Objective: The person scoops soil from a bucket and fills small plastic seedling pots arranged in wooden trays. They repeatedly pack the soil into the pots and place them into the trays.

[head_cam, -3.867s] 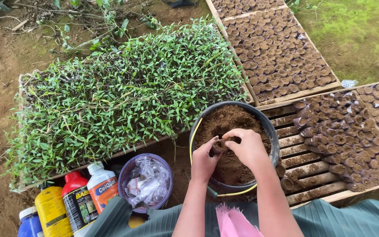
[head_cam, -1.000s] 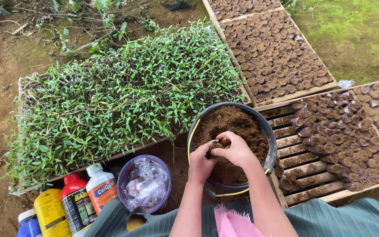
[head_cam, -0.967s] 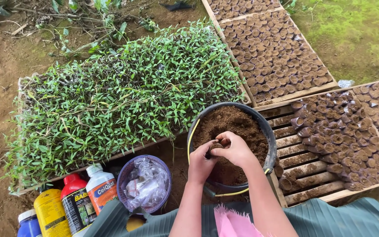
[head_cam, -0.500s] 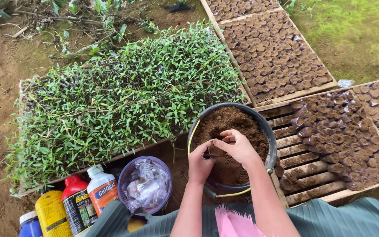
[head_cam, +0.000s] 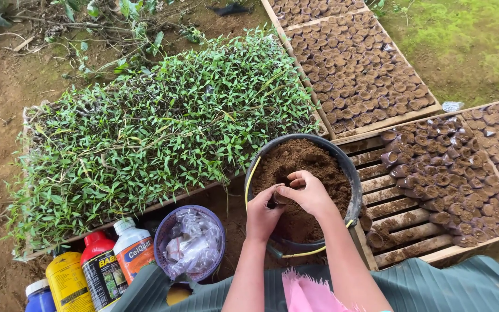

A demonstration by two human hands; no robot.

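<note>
Both hands over the black bucket (head_cam: 350,173) of brown soil (head_cam: 313,162), close together, fingertips meeting. Left hand (head_cam: 263,209) cupped around a small dark pot (head_cam: 276,198), mostly hidden; right hand (head_cam: 307,193) pinched over its mouth, fingers bent downward. Cannot tell how full the pot is, nor how firm the left grip.

Just right of the hands: slatted wooden tray (head_cam: 402,228), part bare, part set with filled dark pots (head_cam: 463,167). Beyond the hands, a second tray of filled pots (head_cam: 365,75). Left and ahead: dense flat of green seedlings (head_cam: 163,127). Near the left forearm: clear-wrapped bowl (head_cam: 190,242); further left, bottles (head_cam: 99,271) with yellow, red and white caps or bodies.

Risks, as judged:
- Soft pot likely to buckle under a tight left grip; soil spilled back, pot misshapen.
- Soil pressed too hard by the right fingers; compaction, possible split wall.
- Bucket resting partly on the tray edge near the right forearm; a lean or knock of the arm liable to tip it.
- Bottles and bowl close to the left elbow; sweep of the arm enough to topple them.
</note>
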